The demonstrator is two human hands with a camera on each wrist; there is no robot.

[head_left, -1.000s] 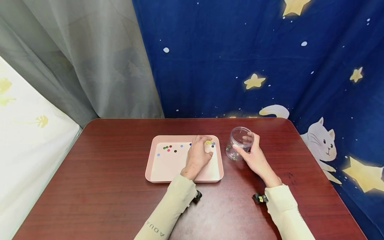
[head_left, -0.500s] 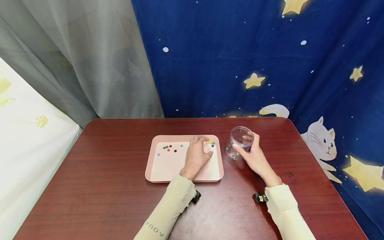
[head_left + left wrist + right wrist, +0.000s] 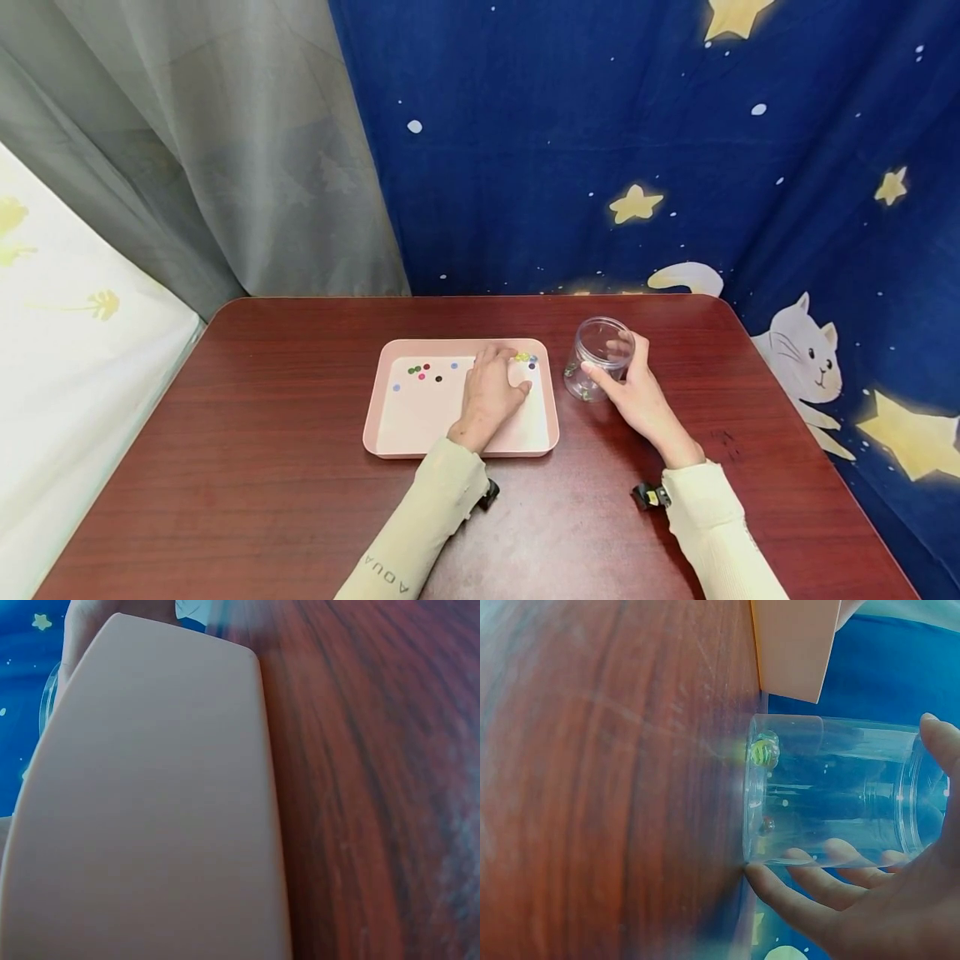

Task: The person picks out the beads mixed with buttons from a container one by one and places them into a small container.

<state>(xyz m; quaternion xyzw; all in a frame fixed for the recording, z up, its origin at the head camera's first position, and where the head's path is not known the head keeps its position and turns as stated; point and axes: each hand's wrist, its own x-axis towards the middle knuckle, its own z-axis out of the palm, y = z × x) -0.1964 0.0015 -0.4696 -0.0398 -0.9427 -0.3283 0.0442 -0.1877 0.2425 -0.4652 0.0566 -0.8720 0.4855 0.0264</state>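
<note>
Right of frame centre, my right hand [image 3: 637,396] grips the clear jar [image 3: 825,791], probably light, stiff, slick, best held round its wall; left hand [image 3: 491,390] over tray [image 3: 420,425], grip untellable.

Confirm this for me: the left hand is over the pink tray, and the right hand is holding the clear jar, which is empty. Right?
Not quite: the clear jar isn't empty. The right wrist view shows small pieces at its bottom, one of them yellow-green. The left hand is over the pink tray, and the right hand holds the jar.
</note>
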